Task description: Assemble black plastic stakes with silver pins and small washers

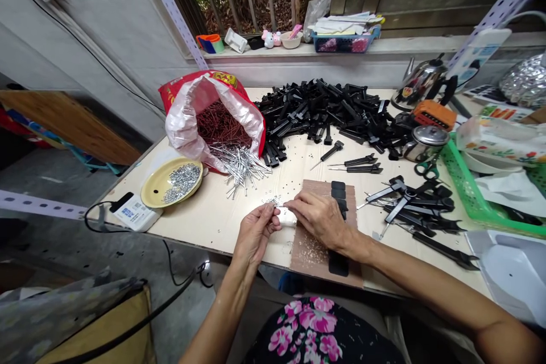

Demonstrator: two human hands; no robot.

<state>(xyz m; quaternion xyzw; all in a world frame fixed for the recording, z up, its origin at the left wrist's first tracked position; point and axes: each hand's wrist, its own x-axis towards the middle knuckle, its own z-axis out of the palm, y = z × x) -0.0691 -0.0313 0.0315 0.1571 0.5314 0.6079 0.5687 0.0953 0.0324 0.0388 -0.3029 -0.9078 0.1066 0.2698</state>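
Left hand (257, 228): pinching small silvery metal piece (279, 205) near front edge of pale worktop (191, 224)
Right hand (321, 219): pinching same piece, palm over brown rectangular board (313, 270)

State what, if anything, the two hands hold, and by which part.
The left hand and right hand seem to pinch a small, pale, thin piece towards opposite ends; it is too small to identify.

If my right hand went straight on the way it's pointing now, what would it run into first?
Probably the fingers of your left hand: your right hand points across at them, with a small silvery piece between the fingertips. Exact depth is unclear from this view.
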